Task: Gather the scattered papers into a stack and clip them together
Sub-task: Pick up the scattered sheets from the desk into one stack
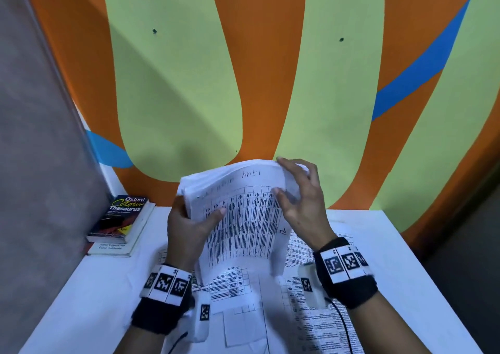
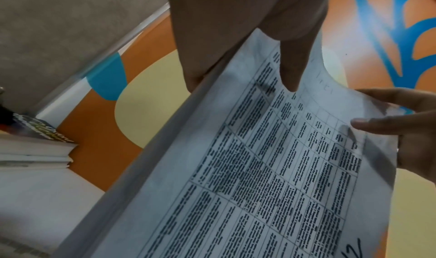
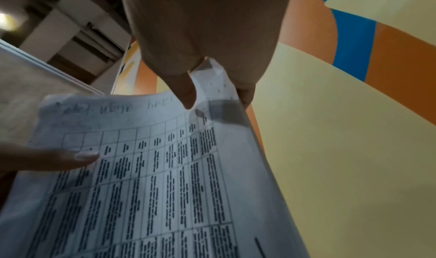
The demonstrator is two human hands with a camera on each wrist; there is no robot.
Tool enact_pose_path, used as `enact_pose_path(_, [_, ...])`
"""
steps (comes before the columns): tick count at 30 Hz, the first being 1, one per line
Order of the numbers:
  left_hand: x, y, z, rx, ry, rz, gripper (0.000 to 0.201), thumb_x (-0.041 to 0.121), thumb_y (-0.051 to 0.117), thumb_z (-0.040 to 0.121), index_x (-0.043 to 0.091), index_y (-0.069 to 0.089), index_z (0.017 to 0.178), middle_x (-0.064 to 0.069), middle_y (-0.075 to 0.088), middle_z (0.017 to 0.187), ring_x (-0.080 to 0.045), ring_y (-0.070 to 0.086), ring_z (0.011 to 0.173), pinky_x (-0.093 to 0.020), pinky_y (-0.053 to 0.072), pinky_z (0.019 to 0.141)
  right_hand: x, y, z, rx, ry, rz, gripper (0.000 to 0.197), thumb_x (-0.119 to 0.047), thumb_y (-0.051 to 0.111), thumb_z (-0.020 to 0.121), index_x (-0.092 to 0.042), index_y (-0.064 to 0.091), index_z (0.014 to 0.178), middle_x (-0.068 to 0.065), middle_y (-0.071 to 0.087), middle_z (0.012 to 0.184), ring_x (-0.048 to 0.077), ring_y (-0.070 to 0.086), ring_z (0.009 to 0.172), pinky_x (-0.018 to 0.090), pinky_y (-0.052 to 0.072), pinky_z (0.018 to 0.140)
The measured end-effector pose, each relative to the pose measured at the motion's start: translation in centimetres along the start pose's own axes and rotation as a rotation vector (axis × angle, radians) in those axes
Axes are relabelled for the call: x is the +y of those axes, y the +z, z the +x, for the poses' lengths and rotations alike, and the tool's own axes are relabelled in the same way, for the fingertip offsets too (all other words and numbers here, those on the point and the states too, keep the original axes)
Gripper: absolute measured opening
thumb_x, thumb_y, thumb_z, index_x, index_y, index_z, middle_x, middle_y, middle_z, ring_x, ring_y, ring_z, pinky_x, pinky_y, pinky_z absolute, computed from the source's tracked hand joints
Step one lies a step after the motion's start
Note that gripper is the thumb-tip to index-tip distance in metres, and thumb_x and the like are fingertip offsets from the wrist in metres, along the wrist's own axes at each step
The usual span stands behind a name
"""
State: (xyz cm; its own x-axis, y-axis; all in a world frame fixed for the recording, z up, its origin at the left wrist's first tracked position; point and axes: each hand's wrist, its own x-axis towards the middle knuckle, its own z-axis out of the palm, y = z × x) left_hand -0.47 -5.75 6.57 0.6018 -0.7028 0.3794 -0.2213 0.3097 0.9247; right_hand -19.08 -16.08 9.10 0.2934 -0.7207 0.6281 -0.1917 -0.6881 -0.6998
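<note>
A sheaf of printed table papers (image 1: 243,213) stands almost upright above the white table (image 1: 405,259), its lower edge near the loose sheets. My left hand (image 1: 189,218) grips its left edge, thumb on the front page (image 2: 271,159). My right hand (image 1: 297,191) holds the top right corner, thumb on the front (image 3: 188,94), fingers behind. More printed sheets (image 1: 311,321) lie scattered flat on the table beneath. No clip shows in any view.
Two stacked books (image 1: 121,221), the top one a thesaurus, lie at the table's back left corner against a grey wall. An orange, green and blue painted wall (image 1: 243,83) rises right behind the table. The table's right edge drops to dark floor.
</note>
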Motion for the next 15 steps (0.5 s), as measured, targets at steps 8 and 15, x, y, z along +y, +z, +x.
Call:
enact_pose_path(8, [-0.8,0.3,0.9,0.048,-0.022,0.079,0.017,0.02,0.077,0.073,0.028,0.063,0.077,0.019,0.069,0.064,0.002,0.065,0.067,-0.009,0.048,0.056,1.0,1.2,-1.1,0.036,0.349,0.291,0.046,0.003,0.055,0.091,-0.011,0.042,0.133,0.001,0.062,0.116,0.009,0.062,0.104,0.036,0.053,0.093])
enact_pose_path(15, [1.4,0.3,1.3,0.044,0.069,0.019,0.03,0.012,0.079,0.072,0.017,0.065,0.098,0.014,0.068,0.087,0.005,0.067,0.078,-0.009,0.051,0.066,-1.0,0.7,-0.8,0.033,0.263,0.296,0.035,-0.008,0.054,0.093,-0.021,0.041,0.123,-0.011,0.06,0.109,0.006,0.062,0.1,0.022,0.054,0.085])
